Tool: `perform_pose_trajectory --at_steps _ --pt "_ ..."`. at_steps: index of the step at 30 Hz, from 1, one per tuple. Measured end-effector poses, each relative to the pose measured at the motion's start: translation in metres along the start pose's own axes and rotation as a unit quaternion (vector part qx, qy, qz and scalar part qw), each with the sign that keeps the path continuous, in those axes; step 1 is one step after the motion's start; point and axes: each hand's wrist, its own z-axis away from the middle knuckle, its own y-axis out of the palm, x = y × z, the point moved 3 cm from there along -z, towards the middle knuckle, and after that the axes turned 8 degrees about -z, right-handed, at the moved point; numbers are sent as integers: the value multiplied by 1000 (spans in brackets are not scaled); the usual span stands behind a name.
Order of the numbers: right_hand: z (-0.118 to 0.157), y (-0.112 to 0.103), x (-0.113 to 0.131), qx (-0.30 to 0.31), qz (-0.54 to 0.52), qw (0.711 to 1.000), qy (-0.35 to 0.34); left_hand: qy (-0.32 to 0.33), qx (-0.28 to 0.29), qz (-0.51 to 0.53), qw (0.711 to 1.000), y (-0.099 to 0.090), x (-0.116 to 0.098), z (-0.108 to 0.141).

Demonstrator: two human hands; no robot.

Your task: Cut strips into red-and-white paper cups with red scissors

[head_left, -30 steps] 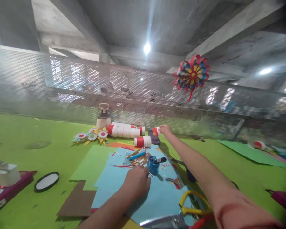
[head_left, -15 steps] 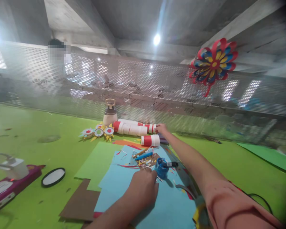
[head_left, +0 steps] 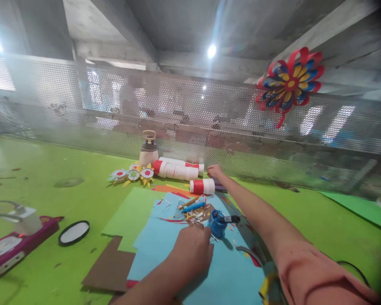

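My left hand [head_left: 194,245] is closed low over the blue paper [head_left: 158,254], its fingertips hidden and whatever they hold out of sight. Just right of it stands a blue jar [head_left: 218,224] with a black-handled tool [head_left: 231,219] across its top. Farther off, my right hand [head_left: 214,171] reaches beside the end of the stacked paper cups [head_left: 179,171], a small gap between them; its fingers look slightly apart with nothing visible in them. A shorter red and white cup stack [head_left: 202,186] lies in front. Blue [head_left: 193,207] and brown pens lie among paper scraps.
Paper flowers [head_left: 133,174] and a beige jug [head_left: 149,153] stand at the back. To the left are a purple power strip [head_left: 22,245] and a black-rimmed disc [head_left: 74,233]. A mesh screen [head_left: 178,110] crosses behind; a paper flower [head_left: 291,84] hangs at upper right.
My right hand has come off the end of the rear cup stack, which now shows a white end and reaches less far right. My left hand stays in place. The view has shifted slightly.
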Motion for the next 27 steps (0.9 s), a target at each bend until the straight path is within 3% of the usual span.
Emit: perform_pose_trajectory --at_steps 5,11,15,27 --pt "8 -7 10 22 -3 997 74 5 -11 0 1000 0 -1 0" --pt "11 24 22 57 -16 992 115 0 -10 -3 1000 -1 1 -1" --pt "9 34 23 68 -23 989 127 6 -15 -5 1000 1 2 -1" --pt "10 30 20 88 -71 988 109 5 -9 -5 1000 -1 0 -1"
